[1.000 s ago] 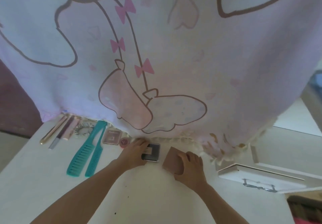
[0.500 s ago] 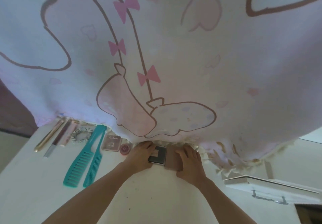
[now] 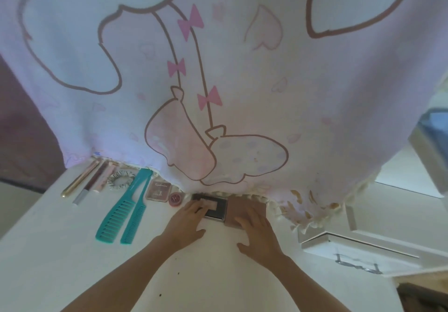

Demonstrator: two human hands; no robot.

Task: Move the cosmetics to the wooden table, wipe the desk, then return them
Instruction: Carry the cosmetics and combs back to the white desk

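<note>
A black compact (image 3: 215, 211) and a brown case (image 3: 243, 208) lie touching, side by side, at the far edge of the desk (image 3: 60, 268). The left hand (image 3: 186, 224) rests flat fingers on the compact and the right hand (image 3: 260, 235) on the case, neither gripping. Leftward lie one pot (image 3: 175, 199), one palette (image 3: 158, 190), two combs (image 3: 121, 211), one scrunchie (image 3: 120, 180) and three tubes (image 3: 80, 182). A printed cloth (image 3: 242, 74) hangs behind.

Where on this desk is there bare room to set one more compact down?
Bare desk: the near-left stretch, bordered by the combs and the left hand; the strip between the forearms; a smaller patch between the brown case and the drawer. The back edge under the cloth is crowded, from the tubes to the brown case.
</note>
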